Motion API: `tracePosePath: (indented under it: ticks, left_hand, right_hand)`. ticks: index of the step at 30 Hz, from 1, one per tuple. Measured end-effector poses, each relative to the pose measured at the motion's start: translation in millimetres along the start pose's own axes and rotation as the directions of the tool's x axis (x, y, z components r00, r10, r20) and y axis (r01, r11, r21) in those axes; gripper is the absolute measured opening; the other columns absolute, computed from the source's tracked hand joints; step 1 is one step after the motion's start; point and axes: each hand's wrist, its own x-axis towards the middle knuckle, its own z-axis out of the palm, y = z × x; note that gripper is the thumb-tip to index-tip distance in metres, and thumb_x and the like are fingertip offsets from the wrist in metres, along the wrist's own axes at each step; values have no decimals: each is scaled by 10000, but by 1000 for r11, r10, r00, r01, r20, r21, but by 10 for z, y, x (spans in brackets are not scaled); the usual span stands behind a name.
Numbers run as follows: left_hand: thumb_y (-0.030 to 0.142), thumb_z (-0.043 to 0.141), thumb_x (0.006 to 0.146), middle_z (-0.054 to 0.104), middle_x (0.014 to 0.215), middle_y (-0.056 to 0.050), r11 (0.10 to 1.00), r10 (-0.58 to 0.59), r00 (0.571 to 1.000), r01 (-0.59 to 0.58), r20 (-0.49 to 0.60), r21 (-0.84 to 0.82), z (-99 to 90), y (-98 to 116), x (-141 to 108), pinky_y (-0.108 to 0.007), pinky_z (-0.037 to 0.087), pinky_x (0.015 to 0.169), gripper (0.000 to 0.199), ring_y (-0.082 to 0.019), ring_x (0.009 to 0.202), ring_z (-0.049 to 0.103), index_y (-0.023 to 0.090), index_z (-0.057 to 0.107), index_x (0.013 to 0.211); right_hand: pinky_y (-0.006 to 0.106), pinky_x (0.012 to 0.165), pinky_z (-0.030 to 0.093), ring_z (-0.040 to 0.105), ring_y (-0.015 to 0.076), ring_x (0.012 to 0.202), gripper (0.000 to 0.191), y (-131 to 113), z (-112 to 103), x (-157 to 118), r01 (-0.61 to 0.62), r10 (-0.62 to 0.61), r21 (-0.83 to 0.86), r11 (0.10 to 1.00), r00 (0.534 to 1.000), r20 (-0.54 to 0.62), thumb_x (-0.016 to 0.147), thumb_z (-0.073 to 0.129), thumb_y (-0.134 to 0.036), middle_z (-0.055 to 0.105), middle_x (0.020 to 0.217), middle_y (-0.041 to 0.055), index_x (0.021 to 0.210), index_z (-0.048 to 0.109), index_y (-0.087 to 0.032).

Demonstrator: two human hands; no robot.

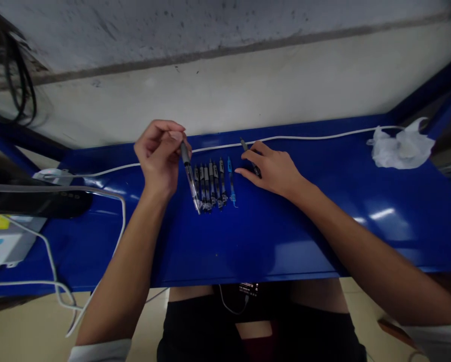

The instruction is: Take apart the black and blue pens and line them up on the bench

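Observation:
Pinched in my left hand (163,153) is a clear pen with a grey end (190,173), tilted above the left end of a row of pens. Several dark pens (212,181) lie side by side on the blue shelf (248,241), with a blue pen (231,180) at the row's right end. My right hand (272,167) is to the right of the blue pen, its fingers round a dark pen (245,145) that points up and left.
A white cable (308,137) runs along the back of the shelf by the wall. Crumpled white plastic (402,147) lies at the right. At the left are a black device (60,201), a white box (10,241) and looped cables.

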Motion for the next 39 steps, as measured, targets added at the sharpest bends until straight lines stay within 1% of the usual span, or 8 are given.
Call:
tracePosePath:
  ticks: [7, 13, 18, 24, 27, 30, 36, 39]
  left_hand:
    - [342, 805, 981, 660, 812, -18, 967, -187, 978, 200, 92, -160, 329, -34, -232, -272, 445, 532, 151, -118, 570, 565, 199, 776, 940]
    - [412, 856, 966, 658, 856, -25, 956, -235, 968, 246, 85, -160, 368, -14, -271, -280, 445, 528, 222, -127, 605, 570, 224, 741, 941]
    - [376, 827, 984, 636, 861, -27, 963, -221, 973, 229, 69, -141, 335, -24, -235, -293, 414, 531, 183, -129, 603, 558, 217, 758, 925]
    - [435, 823, 990, 628, 860, -31, 971, -220, 974, 224, 54, -79, 312, -31, -210, -314, 413, 553, 246, -150, 611, 539, 225, 722, 910]
    - [426, 816, 987, 616, 863, -32, 973, -212, 976, 216, 53, -83, 309, -44, -204, -314, 399, 554, 233, -150, 615, 526, 227, 722, 911]
    - [392, 812, 980, 615, 869, -32, 970, -215, 976, 219, 47, -107, 309, -54, -204, -304, 397, 549, 200, -138, 611, 525, 219, 733, 917]
    - [393, 837, 950, 627, 850, -29, 962, -247, 968, 251, 54, -109, 313, -60, -209, -293, 402, 537, 203, -136, 610, 526, 224, 738, 895]
    - [366, 830, 956, 621, 858, -31, 964, -229, 972, 235, 57, -127, 311, -65, -204, -294, 395, 538, 178, -130, 607, 534, 217, 750, 900]
  right_hand:
    - [341, 658, 361, 678, 267, 907, 413, -67, -27, 0, -126, 126, 5, 992, 991, -48, 1163, 481, -516, 704, 1382, 159, 1361, 704, -230]
    - [346, 677, 379, 699, 269, 929, 635, -86, -49, -8, -168, 177, 76, 983, 975, -136, 1112, 440, -768, 755, 1266, 114, 1297, 762, -253]
    - [356, 667, 383, 710, 289, 955, 734, 11, -107, -5, -121, 128, 59, 991, 984, -127, 1054, 472, -846, 755, 1290, 131, 1314, 770, -228]
    - [395, 771, 468, 680, 389, 1153, 818, 116, -88, -19, 35, -34, 24, 999, 999, -32, 962, 559, -928, 709, 1356, 188, 1292, 759, -207]
    - [439, 859, 500, 667, 406, 1180, 770, 120, -89, -17, 77, -77, 38, 996, 997, -6, 973, 593, -887, 706, 1356, 200, 1272, 760, -197]
    - [458, 917, 504, 658, 400, 1197, 645, 120, -98, -14, 99, -98, 50, 994, 995, -7, 1026, 595, -775, 710, 1349, 194, 1245, 770, -195]
    - [473, 944, 512, 643, 387, 1206, 533, 105, -103, -15, 100, -100, 66, 993, 995, -7, 1015, 633, -670, 711, 1343, 179, 1238, 763, -204]
    - [486, 989, 513, 636, 381, 1233, 429, 83, -112, -12, 113, -114, 89, 990, 993, 4, 1007, 632, -547, 699, 1341, 173, 1240, 752, -208]
